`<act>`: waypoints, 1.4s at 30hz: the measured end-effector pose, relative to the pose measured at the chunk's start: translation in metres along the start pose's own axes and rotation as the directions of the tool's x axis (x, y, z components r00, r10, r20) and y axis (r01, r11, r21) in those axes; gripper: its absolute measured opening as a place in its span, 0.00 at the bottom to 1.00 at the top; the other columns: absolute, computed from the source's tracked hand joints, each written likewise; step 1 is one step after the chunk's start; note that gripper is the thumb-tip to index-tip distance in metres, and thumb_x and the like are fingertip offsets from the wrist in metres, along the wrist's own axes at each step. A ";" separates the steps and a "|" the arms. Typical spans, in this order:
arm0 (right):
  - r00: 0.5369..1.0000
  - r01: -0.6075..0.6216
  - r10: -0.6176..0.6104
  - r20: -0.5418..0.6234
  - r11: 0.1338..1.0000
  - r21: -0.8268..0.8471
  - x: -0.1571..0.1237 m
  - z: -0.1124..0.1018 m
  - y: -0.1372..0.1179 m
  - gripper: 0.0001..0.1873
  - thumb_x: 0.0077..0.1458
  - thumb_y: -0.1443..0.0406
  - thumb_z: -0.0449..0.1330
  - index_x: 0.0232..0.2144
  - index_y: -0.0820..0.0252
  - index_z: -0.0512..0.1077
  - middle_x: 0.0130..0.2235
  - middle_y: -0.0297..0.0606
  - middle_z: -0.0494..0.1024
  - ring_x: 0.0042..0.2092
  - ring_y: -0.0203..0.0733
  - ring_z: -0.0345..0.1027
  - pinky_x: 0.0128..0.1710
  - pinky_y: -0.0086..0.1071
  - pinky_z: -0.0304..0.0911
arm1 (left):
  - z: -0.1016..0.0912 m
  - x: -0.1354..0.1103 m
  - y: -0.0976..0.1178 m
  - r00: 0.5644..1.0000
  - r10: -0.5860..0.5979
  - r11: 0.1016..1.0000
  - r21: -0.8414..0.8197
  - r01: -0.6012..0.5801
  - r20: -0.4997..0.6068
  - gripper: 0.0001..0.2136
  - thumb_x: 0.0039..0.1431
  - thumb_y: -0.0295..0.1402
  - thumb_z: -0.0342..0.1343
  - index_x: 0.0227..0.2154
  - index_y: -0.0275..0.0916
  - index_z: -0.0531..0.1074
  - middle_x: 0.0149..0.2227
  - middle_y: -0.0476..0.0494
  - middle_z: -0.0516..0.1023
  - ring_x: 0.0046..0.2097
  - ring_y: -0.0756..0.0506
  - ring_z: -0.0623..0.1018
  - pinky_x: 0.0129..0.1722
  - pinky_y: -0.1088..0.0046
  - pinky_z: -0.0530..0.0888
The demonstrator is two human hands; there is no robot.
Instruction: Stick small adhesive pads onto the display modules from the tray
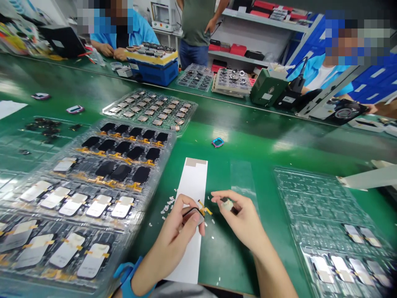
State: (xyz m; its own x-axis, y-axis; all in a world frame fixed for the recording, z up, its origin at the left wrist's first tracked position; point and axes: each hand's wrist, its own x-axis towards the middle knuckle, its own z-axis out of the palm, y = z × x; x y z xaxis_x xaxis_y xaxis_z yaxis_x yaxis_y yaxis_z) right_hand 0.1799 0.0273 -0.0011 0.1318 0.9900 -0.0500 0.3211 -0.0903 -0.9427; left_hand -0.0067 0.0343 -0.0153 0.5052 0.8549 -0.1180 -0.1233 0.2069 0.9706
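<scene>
Head view, bench inventory. 1 left hand [172, 236]: closed around 1 black-rimmed panel [192, 215], with 1 orange flex cable [204, 208] projecting past the fingertips. 1 blue wristband [126, 276] sat on that wrist. 1 right hand [245, 217]: narrow pinch on 1 small white piece [227, 204], dark at one end.

Under the left hand: 1 white strip [194, 186], extending beyond both hands, with many white bits [167, 205] scattered beside it on the green bench [226, 265].

Left of the left hand: 1 clear tray [169, 142] holding at least 23 panels, 13 black-faced and 10 pale. Right of the right hand: 1 clear tray [322, 207], 6 panels visible.

Beyond the hands: 1 pink-and-blue frame [217, 142] and 1 tray of small panels [149, 108]. Farther off: 1 seated co-worker [124, 37], 1 standing person [194, 29] and 1 more seated co-worker [328, 74].
</scene>
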 end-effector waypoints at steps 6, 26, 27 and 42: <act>0.998 -0.039 0.029 0.061 0.985 0.170 -0.002 0.006 -0.005 0.10 0.52 0.63 0.62 0.37 0.59 0.79 0.35 0.39 0.84 0.32 0.39 0.77 0.29 0.28 0.68 | 0.001 -0.004 -0.002 0.998 -0.012 0.999 -0.039 0.014 0.055 0.12 0.70 0.47 0.48 0.40 0.43 0.61 0.28 0.53 0.71 0.32 0.50 0.70 0.34 0.73 0.63; 0.955 -0.218 0.138 0.261 0.926 0.309 -0.004 0.009 -0.005 0.15 0.48 0.55 0.67 0.24 0.60 0.75 0.20 0.30 0.69 0.21 0.29 0.51 0.23 0.28 0.45 | 0.001 -0.003 -0.001 0.997 0.039 0.999 -0.012 -0.039 0.069 0.12 0.70 0.46 0.48 0.40 0.43 0.58 0.27 0.55 0.69 0.31 0.51 0.69 0.33 0.74 0.63; 0.952 -0.223 0.133 0.276 0.919 0.325 -0.004 0.009 -0.005 0.16 0.48 0.54 0.67 0.24 0.61 0.75 0.22 0.32 0.71 0.23 0.30 0.54 0.24 0.28 0.47 | 0.002 -0.002 -0.001 0.997 0.045 0.999 0.010 -0.046 0.065 0.12 0.71 0.46 0.48 0.40 0.44 0.57 0.26 0.55 0.69 0.30 0.51 0.68 0.32 0.74 0.63; 0.972 -0.185 0.133 0.193 0.940 0.285 -0.009 0.016 -0.009 0.13 0.48 0.57 0.68 0.26 0.61 0.76 0.15 0.21 0.53 0.20 0.28 0.40 0.20 0.28 0.38 | 0.001 -0.003 -0.001 0.997 0.009 0.998 0.057 -0.013 0.077 0.11 0.71 0.45 0.45 0.42 0.44 0.58 0.28 0.54 0.64 0.32 0.49 0.64 0.34 0.72 0.61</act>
State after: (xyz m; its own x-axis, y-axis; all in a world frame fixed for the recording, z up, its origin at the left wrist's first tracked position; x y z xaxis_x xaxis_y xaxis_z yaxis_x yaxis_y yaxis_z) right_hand 0.1613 0.0208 0.0024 -0.0107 0.9714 -0.2374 0.0101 -0.2373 -0.9714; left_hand -0.0075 0.0311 -0.0157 0.5680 0.8177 -0.0931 -0.0811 0.1682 0.9824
